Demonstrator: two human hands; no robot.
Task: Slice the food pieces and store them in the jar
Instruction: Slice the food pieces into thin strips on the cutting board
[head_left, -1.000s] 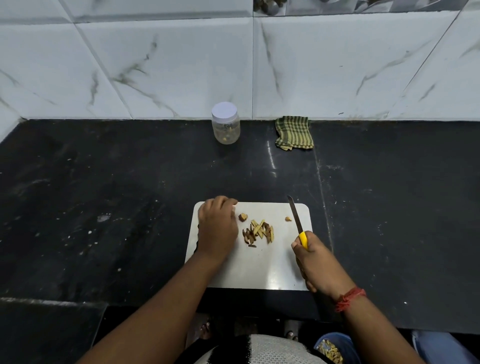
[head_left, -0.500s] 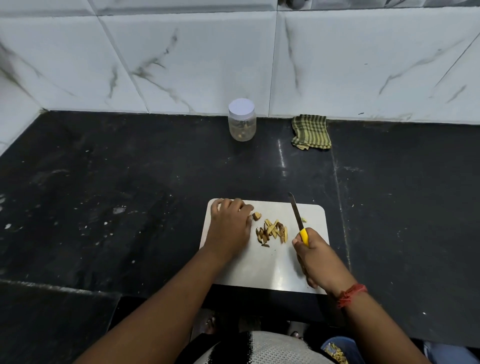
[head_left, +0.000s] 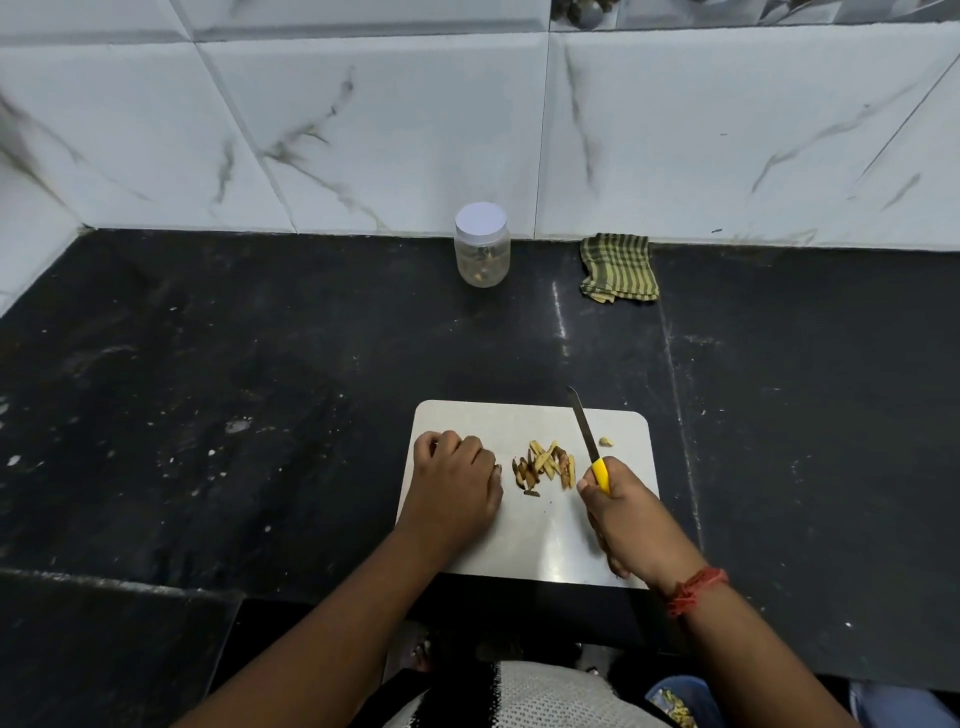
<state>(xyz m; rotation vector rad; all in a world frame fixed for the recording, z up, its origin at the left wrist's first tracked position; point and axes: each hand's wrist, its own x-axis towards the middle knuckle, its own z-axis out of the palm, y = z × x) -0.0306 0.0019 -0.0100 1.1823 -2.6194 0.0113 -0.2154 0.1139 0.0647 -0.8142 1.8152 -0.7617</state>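
Observation:
A white cutting board (head_left: 540, 545) lies on the black counter near its front edge. A pile of thin yellow-brown slices (head_left: 545, 465) sits at the board's middle. My left hand (head_left: 454, 480) rests knuckles-up on the board's left side, fingers curled under. The small chunk that lay by its fingertips is now out of sight beneath them. My right hand (head_left: 631, 519) grips the yellow handle of a knife (head_left: 584, 426), whose blade points away just right of the pile. One small food bit (head_left: 605, 441) lies right of the blade. The lidded clear jar (head_left: 482, 247) stands by the wall.
A folded green striped cloth (head_left: 619, 267) lies to the right of the jar against the white marble-tiled wall. The black counter (head_left: 260, 389) stretches wide to both sides of the board. Its front edge drops off just behind the board, above my lap.
My left hand has drawn back to the left, away from the slices, and the small chunk beside its fingertips is no longer visible. The knife stays right of the pile.

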